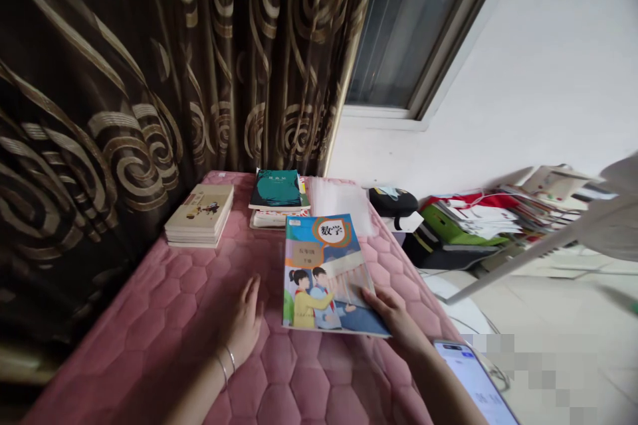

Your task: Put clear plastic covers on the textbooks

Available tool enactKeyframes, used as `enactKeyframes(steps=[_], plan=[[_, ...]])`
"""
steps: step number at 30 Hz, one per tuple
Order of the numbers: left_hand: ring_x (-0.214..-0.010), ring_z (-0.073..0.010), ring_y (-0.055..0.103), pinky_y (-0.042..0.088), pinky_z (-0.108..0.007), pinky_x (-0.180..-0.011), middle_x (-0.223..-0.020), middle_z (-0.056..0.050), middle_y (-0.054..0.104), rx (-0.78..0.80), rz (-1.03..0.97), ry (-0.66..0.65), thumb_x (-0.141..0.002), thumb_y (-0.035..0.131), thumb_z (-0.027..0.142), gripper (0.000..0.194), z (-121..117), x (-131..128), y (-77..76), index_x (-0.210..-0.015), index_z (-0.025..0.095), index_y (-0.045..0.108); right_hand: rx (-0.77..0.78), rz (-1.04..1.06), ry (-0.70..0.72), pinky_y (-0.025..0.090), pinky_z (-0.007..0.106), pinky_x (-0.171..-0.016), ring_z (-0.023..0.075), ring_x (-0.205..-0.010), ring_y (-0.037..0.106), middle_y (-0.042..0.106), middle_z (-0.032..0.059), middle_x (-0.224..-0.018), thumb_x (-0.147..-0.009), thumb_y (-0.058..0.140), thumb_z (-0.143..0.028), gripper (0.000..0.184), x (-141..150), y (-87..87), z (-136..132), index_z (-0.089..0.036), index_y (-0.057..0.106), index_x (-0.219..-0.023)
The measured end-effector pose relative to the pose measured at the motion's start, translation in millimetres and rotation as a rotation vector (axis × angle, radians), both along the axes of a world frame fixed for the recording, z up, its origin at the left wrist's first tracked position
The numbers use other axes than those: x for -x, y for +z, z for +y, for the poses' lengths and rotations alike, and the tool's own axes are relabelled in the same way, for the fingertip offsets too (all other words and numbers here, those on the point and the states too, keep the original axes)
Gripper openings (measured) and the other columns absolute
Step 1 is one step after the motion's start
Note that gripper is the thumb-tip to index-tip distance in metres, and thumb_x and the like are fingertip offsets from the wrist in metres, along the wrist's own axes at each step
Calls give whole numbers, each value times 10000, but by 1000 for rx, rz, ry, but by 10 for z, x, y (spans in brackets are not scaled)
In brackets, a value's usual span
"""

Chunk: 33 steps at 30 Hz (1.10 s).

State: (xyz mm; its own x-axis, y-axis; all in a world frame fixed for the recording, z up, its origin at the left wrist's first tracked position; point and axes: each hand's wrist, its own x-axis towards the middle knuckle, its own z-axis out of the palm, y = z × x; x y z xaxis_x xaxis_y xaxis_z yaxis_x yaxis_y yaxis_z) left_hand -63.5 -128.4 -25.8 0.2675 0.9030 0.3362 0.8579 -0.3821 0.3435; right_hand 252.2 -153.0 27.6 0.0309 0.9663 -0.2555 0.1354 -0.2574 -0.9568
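My right hand (391, 312) grips a blue math textbook (326, 279) by its lower right edge, thumb on the cover. The cover shows two cartoon children and faces up, over the pink quilted surface. To the left of the textbook is my left hand (245, 322), apart from it, fingers stretched out and holding nothing; a thin bracelet circles that wrist. Behind the textbook a teal book (276, 188) lies on top of other books. Clear plastic sheets (340, 202) lie to the right of that pile. At the left edge sits a neat stack of beige books (202, 212).
A pink quilted mattress (174, 305) fills the middle. A patterned curtain (239, 60) hangs at its back and left. A phone (471, 378) lies at the right edge. Beyond are a black case (393, 201), piled papers (476, 219) and a slanting pale pole (508, 255).
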Motion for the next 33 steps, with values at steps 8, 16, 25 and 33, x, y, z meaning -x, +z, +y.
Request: enactKeyframes(steps=[8,16,25,33], plan=[[-1347,-199,363,348,-400,-1105,-1463,-97,403,177,-81,-194,-954,312,339,492,-136,-321,64,-1424,193,332,24,-77,-16,520,315,-673,242,-761,660,713,28,-816,-741,547,-601,431,44,-97,-203,-232,685,-915],[-1390,-298,259,261,-536,-1122,-1507,-132,310,114,76,-264,-838,549,379,627,-209,-359,-2,-1409,201,359,43,-539,-32,405,262,-502,194,-600,605,672,49,-663,-782,458,-474,345,-53,-181,129,-172,622,-754],[-1397,-391,180,215,-625,-1097,-1536,-180,196,175,123,-349,-581,762,551,1033,-191,-302,-2,-1440,217,296,-20,-373,-148,449,271,-553,223,-688,651,726,72,-772,-717,536,-466,365,-114,-367,220,-156,674,-851],[-1337,-390,318,277,-612,-1078,-1493,-125,306,89,45,-347,-568,798,477,892,-220,-296,-12,-1361,294,431,-64,-366,-104,434,271,-586,209,-697,618,699,55,-743,-688,543,-518,394,-117,-271,163,-159,685,-768]])
